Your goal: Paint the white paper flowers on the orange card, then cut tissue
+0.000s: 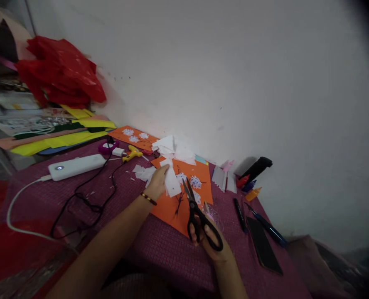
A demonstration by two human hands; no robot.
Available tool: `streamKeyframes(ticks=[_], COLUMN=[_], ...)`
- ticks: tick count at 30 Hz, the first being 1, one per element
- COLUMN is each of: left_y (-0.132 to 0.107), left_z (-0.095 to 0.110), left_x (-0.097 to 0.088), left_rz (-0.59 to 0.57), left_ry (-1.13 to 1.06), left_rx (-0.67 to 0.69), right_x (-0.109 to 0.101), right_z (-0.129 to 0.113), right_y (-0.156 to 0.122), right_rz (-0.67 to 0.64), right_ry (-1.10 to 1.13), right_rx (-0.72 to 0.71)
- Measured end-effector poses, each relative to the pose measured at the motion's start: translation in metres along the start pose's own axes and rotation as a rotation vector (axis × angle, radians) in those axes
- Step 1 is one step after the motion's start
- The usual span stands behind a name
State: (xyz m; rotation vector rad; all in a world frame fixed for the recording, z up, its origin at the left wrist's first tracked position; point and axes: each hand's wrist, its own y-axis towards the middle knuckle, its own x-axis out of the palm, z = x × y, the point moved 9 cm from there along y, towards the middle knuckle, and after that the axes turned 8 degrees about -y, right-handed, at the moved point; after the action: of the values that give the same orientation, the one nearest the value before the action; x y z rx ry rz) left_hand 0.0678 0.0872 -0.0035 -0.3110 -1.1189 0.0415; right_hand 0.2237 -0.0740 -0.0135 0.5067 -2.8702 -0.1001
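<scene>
Black-handled scissors sit in my right hand, fingers through the loops and the blades slightly parted, pointing away from me. Between the fingers of my left hand is a white tissue paper strip, which hangs over an orange sheet. On that sheet are a dark drawn branch and several white clusters with purple marks. Crumpled white tissue lies behind my left hand, and torn white pieces lie to its left.
A yellow glue gun, its black cord and a white power strip lie on the left. Another decorated orange sheet is by the wall. To the right are a black marker, a phone and paint tubes.
</scene>
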Motion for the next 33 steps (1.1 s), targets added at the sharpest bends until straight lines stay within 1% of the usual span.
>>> streamKeyframes(ticks=[4,9,12,23,26,29,33], left_y=[0.006,0.006,0.003,-0.004,-0.002,0.002,0.007], left_z=[0.004,0.024,0.032,0.019,0.023,0.032,0.040], left_x=[0.000,0.002,0.003,0.006,0.007,0.006,0.003], left_rz=[0.000,-0.007,0.000,0.012,-0.003,-0.020,-0.018], left_ry=[-0.104,-0.224,-0.253,-0.286,-0.304,-0.322,-0.334], left_rx=[-0.057,-0.016,-0.006,-0.044,-0.034,-0.014,0.000], right_x=[-0.002,-0.002,0.002,0.004,0.002,-0.003,-0.004], right_z=[0.008,0.013,0.014,0.015,0.017,0.023,0.024], right_y=[-0.002,-0.003,-0.003,-0.004,-0.005,-0.007,-0.008], right_rz=[-0.044,-0.077,-0.102,-0.097,-0.100,-0.089,-0.104], right_ry=[-0.064,-0.074,-0.069,-0.053,-0.081,-0.099,-0.127], right_rx=[0.015,0.027,0.050,0.014,0.026,0.058,0.055])
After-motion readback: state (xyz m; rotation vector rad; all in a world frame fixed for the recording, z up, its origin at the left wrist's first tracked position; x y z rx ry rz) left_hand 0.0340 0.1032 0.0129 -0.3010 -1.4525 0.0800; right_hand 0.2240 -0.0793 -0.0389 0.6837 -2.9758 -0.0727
